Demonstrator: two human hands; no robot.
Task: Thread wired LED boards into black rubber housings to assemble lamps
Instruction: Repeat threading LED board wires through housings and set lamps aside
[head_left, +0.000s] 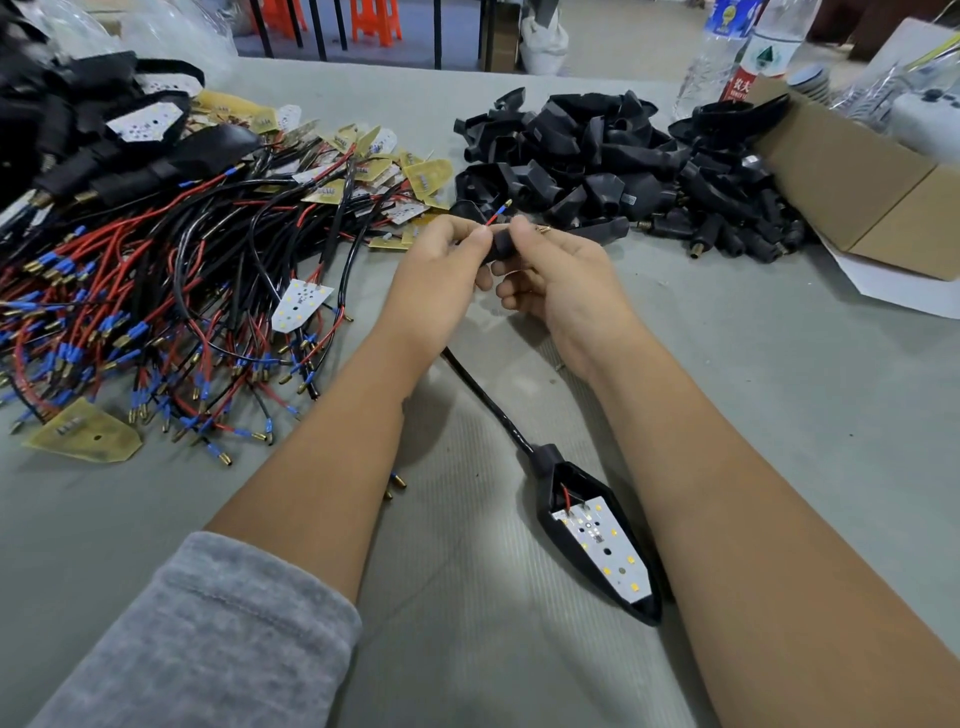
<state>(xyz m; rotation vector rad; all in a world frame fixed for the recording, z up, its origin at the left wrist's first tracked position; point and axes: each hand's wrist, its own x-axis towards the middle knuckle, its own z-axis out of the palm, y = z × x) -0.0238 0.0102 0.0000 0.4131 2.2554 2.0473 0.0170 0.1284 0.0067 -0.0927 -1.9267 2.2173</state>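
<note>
bare table right of hands; wired boards left, housings + box behind

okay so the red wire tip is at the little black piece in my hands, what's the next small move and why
Probably feed the red wire on through the small black rubber piece. The left hand pinches the wire right at its opening while the right hand grips the piece, and the housing near you already holds its LED board, so the cable end looks like what's left.
</note>
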